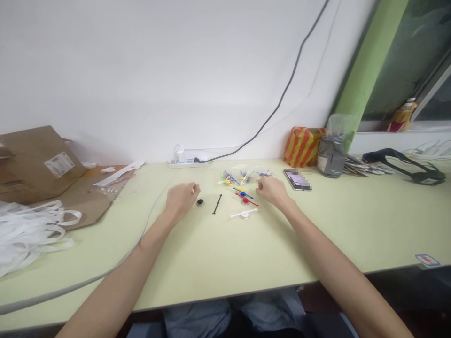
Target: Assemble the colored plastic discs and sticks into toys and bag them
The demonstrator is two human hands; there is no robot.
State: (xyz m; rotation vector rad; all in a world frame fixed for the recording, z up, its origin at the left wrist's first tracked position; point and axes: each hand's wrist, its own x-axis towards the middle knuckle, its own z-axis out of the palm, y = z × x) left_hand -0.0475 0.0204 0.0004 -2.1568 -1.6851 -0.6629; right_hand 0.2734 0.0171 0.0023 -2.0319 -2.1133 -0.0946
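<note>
My left hand (181,198) rests on the table with its fingers curled in. Close to its fingertips sits a small round black piece (200,202), and a loose black arrow (217,204) lies further right. My right hand (273,189) is closed at the right edge of a pile of colourful plastic arrow spinners (243,177). Whether either hand holds anything is hidden. Between the hands lie a blue arrow spinner (244,194), a red arrow spinner (245,201) and a white arrow spinner (244,214), with some yellow showing behind the blue one.
A phone (298,180) lies right of the pile, before a striped bag (303,146) and a grey pouch (331,157). A black headband-like device (405,164) is further right. At left are a brown paper bag (38,162), white straps (31,234) and a grey cable (116,266) under my left forearm.
</note>
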